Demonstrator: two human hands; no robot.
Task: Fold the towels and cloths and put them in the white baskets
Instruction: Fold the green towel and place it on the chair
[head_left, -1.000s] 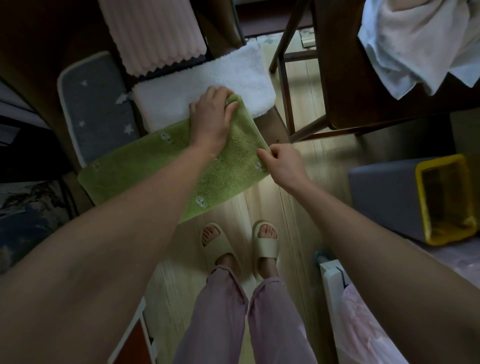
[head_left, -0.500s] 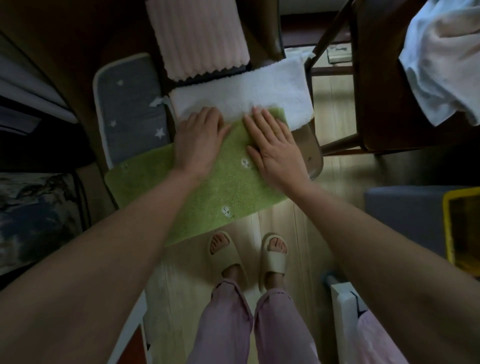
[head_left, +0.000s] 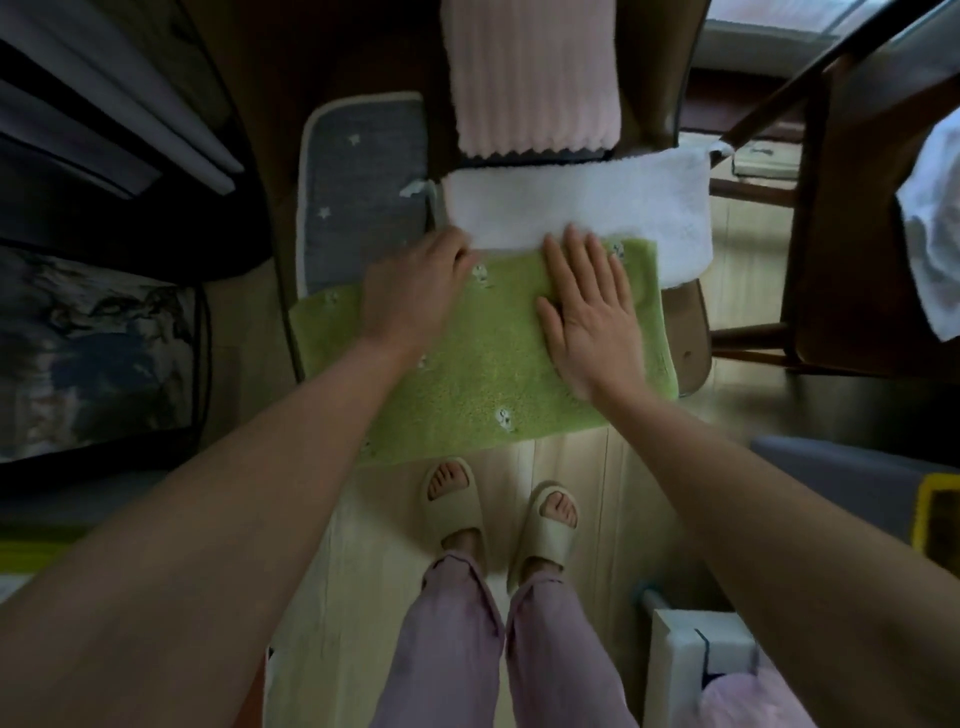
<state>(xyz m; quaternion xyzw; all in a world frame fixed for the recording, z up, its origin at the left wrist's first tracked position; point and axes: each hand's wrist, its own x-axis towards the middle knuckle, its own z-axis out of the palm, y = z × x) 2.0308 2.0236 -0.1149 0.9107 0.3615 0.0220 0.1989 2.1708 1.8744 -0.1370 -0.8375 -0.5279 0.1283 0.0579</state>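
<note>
Green terry fills the middle of the frame: the green towel (head_left: 483, 364), dotted with small pale motifs, lies spread across a brown chair seat (head_left: 688, 338), its near edge hanging over the pale wooden floor (head_left: 566, 467). The right hand (head_left: 589, 312) lies flat on the towel's right half, fingers straight and together, fingertips at the border with the white towel (head_left: 597, 213). The left hand (head_left: 415, 291) rests on the towel's upper left part; its fingers seem bent down at the far edge, but motion blur keeps me from telling whether they pinch the fabric.

That white towel lies just above the green one, touching it along its far edge. Higher still, at the top centre, a pink ribbed towel (head_left: 530, 78) hangs down. A grey star-print cushion (head_left: 358, 192) sits at the left of these, partly under the green towel. At the right edge a white cloth (head_left: 935, 228) drapes over a dark worktop (head_left: 841, 234). Feet in cream slippers (head_left: 454, 504) stand below.
</note>
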